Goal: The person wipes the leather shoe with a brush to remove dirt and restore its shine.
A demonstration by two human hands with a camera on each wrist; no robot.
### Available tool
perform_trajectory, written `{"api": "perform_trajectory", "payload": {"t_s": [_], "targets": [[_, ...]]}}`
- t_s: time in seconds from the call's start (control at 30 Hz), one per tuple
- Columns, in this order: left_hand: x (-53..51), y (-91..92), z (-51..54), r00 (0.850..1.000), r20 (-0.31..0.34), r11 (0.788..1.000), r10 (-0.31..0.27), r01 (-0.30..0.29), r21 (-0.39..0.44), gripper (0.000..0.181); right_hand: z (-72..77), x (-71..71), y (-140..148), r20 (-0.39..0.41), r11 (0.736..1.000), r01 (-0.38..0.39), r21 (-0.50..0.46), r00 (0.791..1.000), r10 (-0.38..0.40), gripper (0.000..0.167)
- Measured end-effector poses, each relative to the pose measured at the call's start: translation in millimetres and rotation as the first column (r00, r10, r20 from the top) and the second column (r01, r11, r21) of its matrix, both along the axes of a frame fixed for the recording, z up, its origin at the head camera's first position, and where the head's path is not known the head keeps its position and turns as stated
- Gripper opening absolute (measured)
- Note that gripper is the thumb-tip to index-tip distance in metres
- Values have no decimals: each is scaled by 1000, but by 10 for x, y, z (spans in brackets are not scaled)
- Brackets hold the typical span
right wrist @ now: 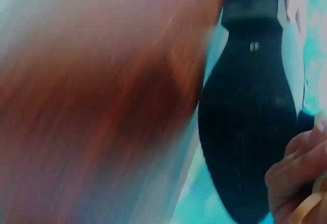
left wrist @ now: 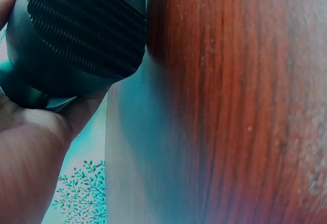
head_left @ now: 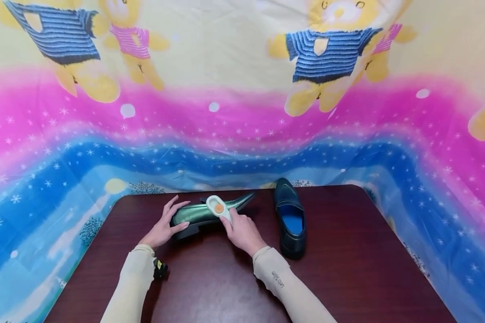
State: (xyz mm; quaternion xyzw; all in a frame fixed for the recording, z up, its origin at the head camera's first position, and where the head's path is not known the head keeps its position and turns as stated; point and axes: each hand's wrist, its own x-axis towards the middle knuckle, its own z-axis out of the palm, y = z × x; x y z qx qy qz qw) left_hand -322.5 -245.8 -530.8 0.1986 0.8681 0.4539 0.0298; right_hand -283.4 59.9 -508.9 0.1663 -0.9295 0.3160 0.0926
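A dark green loafer (head_left: 196, 215) lies tilted on its side near the table's far edge, toe toward the right. My left hand (head_left: 163, 228) grips it round the heel; the left wrist view shows the ridged heel bottom (left wrist: 87, 30) beside that hand (left wrist: 30, 152). Between the thumb and fingers of my right hand (head_left: 244, 231) is a white oval tool (head_left: 211, 202) with a round orange spot, held against or just over the shoe's upper. Whether it touches cannot be seen. The right wrist view shows the dark sole (right wrist: 248, 112) beside the right hand (right wrist: 296, 173).
The matching loafer (head_left: 288, 224), with a blue insole, stands upright to the right, its toe pointing away. Both shoes are on a dark red-brown table (head_left: 347, 251). A printed cloth (head_left: 242, 125) with bears and snowflakes hangs behind and along the sides.
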Motion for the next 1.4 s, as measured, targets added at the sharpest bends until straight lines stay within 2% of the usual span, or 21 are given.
{"api": "perform_trajectory", "payload": {"t_s": [0.13,0.23,0.37,0.5,0.6,0.7,0.77,0.9,1.0,1.07,1.27,1.4], "targets": [[-11,-4,19,1000,14,1000,2,-3,14,66,19,-78,221,-4,990,139,-13,990,-139,30],[17,3,27,1000,14,1000,15,-15,9,71,44,-130,367,35,981,190,-33,981,-189,32],[98,61,51,998,17,998,52,-52,-27,77,51,-155,426,88,986,161,-47,984,-156,33],[129,141,43,995,-8,992,103,-103,-69,82,59,-122,379,80,983,166,-73,984,-160,31],[120,146,5,991,-32,988,127,-129,-84,84,45,-52,293,68,994,75,-83,995,-70,30],[110,133,-4,991,-22,989,129,-131,-68,84,-7,14,207,59,998,-36,-50,997,39,30],[96,131,1,992,-15,990,123,-124,-62,83,-33,42,188,48,998,-65,-10,997,65,31],[62,148,12,994,-13,992,109,-110,-63,83,-19,27,278,10,998,54,14,998,-54,30],[55,164,19,994,-18,992,108,-109,-64,83,31,-19,401,12,984,176,-13,984,-176,31],[56,170,19,994,-25,992,110,-111,-64,83,57,-47,470,29,973,228,-35,973,-227,32],[54,153,-10,996,-27,994,88,-89,-62,82,81,-42,535,87,963,262,-62,963,-256,33],[30,94,-13,998,-21,996,61,-62,-64,82,91,-5,479,23,956,282,-73,959,-282,31]]}}
